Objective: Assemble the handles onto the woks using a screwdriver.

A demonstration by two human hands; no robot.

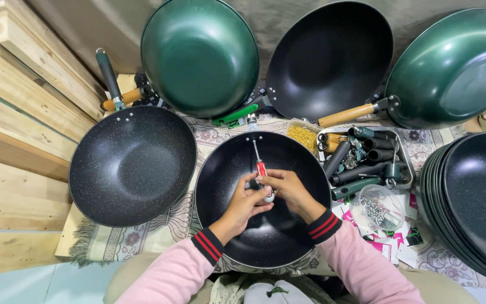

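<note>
A black speckled wok [226,222] without a handle sits in front of me on a patterned cloth. Both hands meet over its middle. My left hand [243,204] pinches a small white knob-like piece [269,197] from the left. My right hand [289,190] grips a screwdriver [259,163] with a red-and-clear handle, its shaft pointing away toward the wok's far rim. The piece's underside is hidden by my fingers.
A speckled pan with a green handle [132,165] lies at left. Two green woks [201,55] [451,67] and a black wok [330,56] lean at the back. A metal tray of handles [364,160], a bowl of screws [377,207] and a wok stack [473,197] fill the right. Wooden planks [12,112] lie left.
</note>
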